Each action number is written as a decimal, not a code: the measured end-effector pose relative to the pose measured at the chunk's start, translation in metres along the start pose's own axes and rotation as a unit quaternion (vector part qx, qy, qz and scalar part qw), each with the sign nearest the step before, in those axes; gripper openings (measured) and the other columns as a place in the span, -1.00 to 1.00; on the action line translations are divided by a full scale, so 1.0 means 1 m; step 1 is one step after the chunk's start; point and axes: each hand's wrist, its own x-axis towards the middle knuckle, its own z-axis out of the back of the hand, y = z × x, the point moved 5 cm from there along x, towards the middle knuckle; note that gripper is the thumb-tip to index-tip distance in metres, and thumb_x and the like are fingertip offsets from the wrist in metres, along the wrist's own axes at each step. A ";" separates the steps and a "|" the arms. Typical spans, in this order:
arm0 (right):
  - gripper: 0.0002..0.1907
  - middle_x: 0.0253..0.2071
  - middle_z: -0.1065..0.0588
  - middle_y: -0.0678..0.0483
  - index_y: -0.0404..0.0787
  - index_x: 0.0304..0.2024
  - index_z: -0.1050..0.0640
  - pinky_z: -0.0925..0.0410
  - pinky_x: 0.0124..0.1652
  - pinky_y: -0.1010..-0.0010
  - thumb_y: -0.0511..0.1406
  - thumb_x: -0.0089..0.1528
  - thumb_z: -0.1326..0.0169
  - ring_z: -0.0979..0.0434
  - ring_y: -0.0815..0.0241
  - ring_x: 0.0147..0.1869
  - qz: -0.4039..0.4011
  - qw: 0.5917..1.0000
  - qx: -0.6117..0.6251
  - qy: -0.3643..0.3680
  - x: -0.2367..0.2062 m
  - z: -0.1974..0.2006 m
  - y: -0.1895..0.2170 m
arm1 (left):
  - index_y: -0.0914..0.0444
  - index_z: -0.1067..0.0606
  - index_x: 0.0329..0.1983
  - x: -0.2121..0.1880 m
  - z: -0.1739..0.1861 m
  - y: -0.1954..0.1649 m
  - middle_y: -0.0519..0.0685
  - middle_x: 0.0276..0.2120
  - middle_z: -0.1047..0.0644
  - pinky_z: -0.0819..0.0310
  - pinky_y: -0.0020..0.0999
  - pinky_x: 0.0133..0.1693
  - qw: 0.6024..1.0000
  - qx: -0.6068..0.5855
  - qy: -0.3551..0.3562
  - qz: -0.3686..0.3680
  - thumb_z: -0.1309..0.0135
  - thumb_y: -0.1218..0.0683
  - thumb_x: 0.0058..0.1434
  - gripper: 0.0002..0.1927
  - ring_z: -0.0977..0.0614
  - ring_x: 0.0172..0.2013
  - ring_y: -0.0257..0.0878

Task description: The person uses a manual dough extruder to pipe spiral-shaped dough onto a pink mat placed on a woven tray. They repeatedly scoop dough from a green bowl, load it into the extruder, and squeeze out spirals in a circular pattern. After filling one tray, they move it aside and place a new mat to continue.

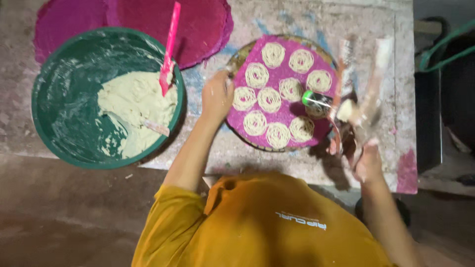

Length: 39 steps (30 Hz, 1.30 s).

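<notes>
Mustard-yellow shirt (262, 227) fills the bottom of the view, worn by the person seen from above, both bare arms reaching forward over a worn, paint-stained table (396, 64). Right hand (368, 160) is closed around the lower handles of a press (354, 94), a hand-held tool with long pale levers, blurred by motion; its green-tipped nozzle sits just above the right side of the tray. Left hand (216, 96) is curled with its fingers bent, resting at the left rim of the tray (237, 62); whether it grips the rim cannot be told. That tray is round and woven, lined with a magenta cloth, and carries about ten pale noodle coils (269, 100) laid side by side. Left of the tray, well apart from the hands, stands a large green basin (59, 99) holding a mound of pale dough (133, 106). A pink spatula (169, 54) stands upright in the dough. Beyond the basin lie more magenta cloths (198, 24), spread flat at the table's far edge.
</notes>
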 end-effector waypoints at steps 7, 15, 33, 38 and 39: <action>-0.04 0.35 -0.36 0.03 -0.13 0.26 -0.28 -0.38 0.06 0.14 0.39 0.15 -0.05 -0.45 0.08 0.23 0.063 0.988 0.097 -0.099 -0.026 -0.006 0.012 | 0.12 -0.55 0.18 0.105 -0.039 0.117 0.11 0.09 -0.55 -0.41 -0.04 0.14 0.940 -0.028 -0.125 0.317 -0.03 0.05 0.44 -0.71 -0.58 0.09 0.13; 0.10 0.31 -0.35 0.09 -0.09 0.45 -0.26 -0.32 -0.09 0.16 0.46 0.14 0.04 -0.40 0.14 0.05 0.112 0.961 0.009 -0.254 -0.084 0.019 0.036 | 0.16 -0.61 -0.13 0.122 -0.043 0.127 0.13 -0.11 -0.61 -0.53 0.02 -0.13 0.962 0.207 -0.013 0.176 -0.09 0.14 0.24 -0.83 -0.65 -0.13 0.11; 0.22 0.21 -0.36 0.06 -0.22 0.43 -0.23 -0.28 -0.06 0.12 0.53 0.09 0.14 -0.36 0.05 -0.03 0.116 0.967 -0.030 -0.225 -0.133 0.014 0.046 | 0.15 -0.54 -0.22 0.005 -0.033 -0.133 0.09 -0.33 -0.62 -0.49 0.03 -0.28 0.986 -0.023 0.125 -0.108 -0.03 0.02 0.32 -0.85 -0.65 -0.27 0.09; 0.20 0.19 -0.36 0.05 -0.21 0.45 -0.24 -0.28 -0.05 0.11 0.52 0.12 0.14 -0.36 0.05 -0.03 0.118 0.974 -0.014 -0.195 -0.139 0.012 0.048 | 0.21 -0.56 -0.19 -0.070 -0.061 -0.147 0.08 -0.31 -0.62 -0.54 -0.07 -0.29 0.972 -0.051 0.171 -0.155 -0.04 0.04 0.31 -0.83 -0.66 -0.26 0.03; 0.19 0.18 -0.36 0.04 -0.21 0.44 -0.24 -0.29 -0.06 0.11 0.51 0.13 0.14 -0.36 0.05 -0.05 0.119 0.973 -0.015 -0.196 -0.141 0.012 0.047 | 0.22 -0.56 -0.19 -0.082 -0.068 -0.145 0.07 -0.31 -0.62 -0.55 -0.08 -0.27 0.968 -0.054 0.191 -0.153 -0.04 0.04 0.32 -0.83 -0.67 -0.25 0.02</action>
